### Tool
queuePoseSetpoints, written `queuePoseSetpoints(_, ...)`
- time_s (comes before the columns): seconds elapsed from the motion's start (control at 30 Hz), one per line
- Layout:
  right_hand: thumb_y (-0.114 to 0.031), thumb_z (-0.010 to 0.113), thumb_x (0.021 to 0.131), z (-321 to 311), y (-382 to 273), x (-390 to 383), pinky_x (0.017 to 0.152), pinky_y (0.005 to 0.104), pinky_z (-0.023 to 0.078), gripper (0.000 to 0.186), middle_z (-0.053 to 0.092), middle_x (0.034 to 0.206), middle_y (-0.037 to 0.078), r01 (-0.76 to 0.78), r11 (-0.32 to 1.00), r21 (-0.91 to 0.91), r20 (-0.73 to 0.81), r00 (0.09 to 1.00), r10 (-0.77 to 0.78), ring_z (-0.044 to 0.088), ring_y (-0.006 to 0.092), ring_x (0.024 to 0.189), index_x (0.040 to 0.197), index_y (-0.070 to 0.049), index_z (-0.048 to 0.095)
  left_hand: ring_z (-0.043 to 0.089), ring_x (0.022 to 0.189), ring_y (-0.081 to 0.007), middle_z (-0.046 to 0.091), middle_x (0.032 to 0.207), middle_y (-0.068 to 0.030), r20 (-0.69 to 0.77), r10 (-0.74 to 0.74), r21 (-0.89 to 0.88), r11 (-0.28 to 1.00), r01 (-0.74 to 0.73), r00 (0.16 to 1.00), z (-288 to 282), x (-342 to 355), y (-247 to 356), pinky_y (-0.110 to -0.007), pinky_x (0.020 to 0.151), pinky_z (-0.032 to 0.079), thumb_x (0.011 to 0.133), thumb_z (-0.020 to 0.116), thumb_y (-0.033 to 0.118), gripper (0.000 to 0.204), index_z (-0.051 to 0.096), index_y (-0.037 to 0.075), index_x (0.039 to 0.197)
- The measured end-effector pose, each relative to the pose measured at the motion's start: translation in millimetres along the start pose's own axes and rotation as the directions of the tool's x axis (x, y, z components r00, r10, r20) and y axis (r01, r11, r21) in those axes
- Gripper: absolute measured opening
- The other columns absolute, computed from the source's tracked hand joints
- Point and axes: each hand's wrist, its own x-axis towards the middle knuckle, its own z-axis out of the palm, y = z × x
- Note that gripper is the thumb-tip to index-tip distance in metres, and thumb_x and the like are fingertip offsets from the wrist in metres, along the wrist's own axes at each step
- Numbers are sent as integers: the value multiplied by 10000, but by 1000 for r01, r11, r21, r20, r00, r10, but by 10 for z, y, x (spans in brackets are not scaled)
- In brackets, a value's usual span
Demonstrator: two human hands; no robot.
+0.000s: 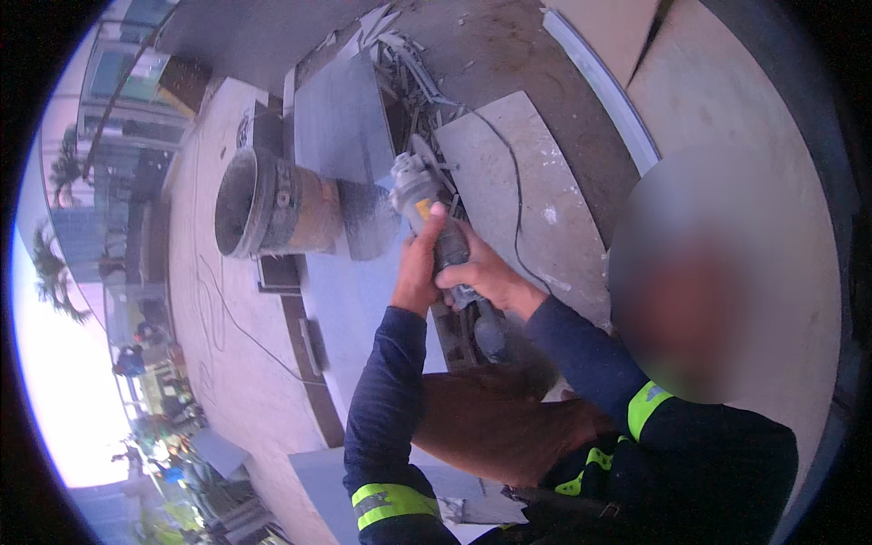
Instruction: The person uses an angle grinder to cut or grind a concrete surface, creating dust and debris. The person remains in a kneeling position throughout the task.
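An angle grinder (pixel 447 238) is gripped in both my hands, its dusty head and disc directed up and away from me. My left hand (pixel 419 268) wraps the body near the head, thumb along the top. Farther back, my right hand (pixel 495 272) closes round the grinder's rear part. The disc (pixel 425 153) is over scraps beside a long grey panel (pixel 341 113). Left of the grinder, a dusty bucket (pixel 277 204) rests by the panel, its mouth toward the left of the view. Whether the disc touches anything I cannot tell.
A black cable (pixel 514 173) loops across a pale, spotted board (pixel 522 150) on the right. Broken strips (pixel 413 77) are heaped beyond the disc. A thin cord (pixel 241 327) trails over the pale floor on the left. A white edge strip (pixel 604 86) runs along the upper right.
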Motion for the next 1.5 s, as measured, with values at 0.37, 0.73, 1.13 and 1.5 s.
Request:
queuePoseSetpoints(0.37, -461, 673, 999, -128, 697, 1052, 1104, 457, 456, 843, 504, 1474, 265, 160, 976, 148, -194, 972, -130, 571, 380, 1336, 1589, -21, 261, 697, 892, -184, 721, 1023, -92, -86, 110, 312, 947, -78, 990, -481, 1000, 183, -358, 811, 571, 970, 766, 405, 504, 682, -46, 1177)
queuePoseSetpoints(0.73, -528, 505, 1080, -29, 903, 2202, 1169, 511, 432, 767, 568, 1463, 363, 168, 976, -136, -537, 816, -215, 557, 491, 1383, 1588, 38, 407, 693, 1036, -222, 711, 1158, -88, -57, -36, 262, 964, 50, 998, -902, 1983, 327, -394, 942, 563, 1019, 689, 462, 525, 635, 39, 1324)
queuePoseSetpoints(1.13, -394, 553, 1081, -83, 1021, 2628, 1126, 493, 451, 619, 593, 1427, 329, 150, 989, -14, -510, 849, -136, 601, 448, 1323, 1477, 82, 525, 679, 1077, -221, 700, 1182, -94, -99, 46, 326, 945, -11, 994, -1092, 2291, 353, -384, 975, 547, 1054, 624, 455, 497, 631, 42, 1332)
queuePoseSetpoints(1.5, -375, 551, 1086, -105, 1090, 2716, 1079, 496, 480, 550, 634, 1354, 293, 146, 980, -137, -534, 822, -197, 648, 417, 1231, 1448, 38, 573, 683, 1089, -227, 694, 1179, -93, -141, 17, 351, 936, 34, 990, -1023, 2299, 365, -402, 974, 552, 1061, 613, 469, 503, 631, 50, 1339)
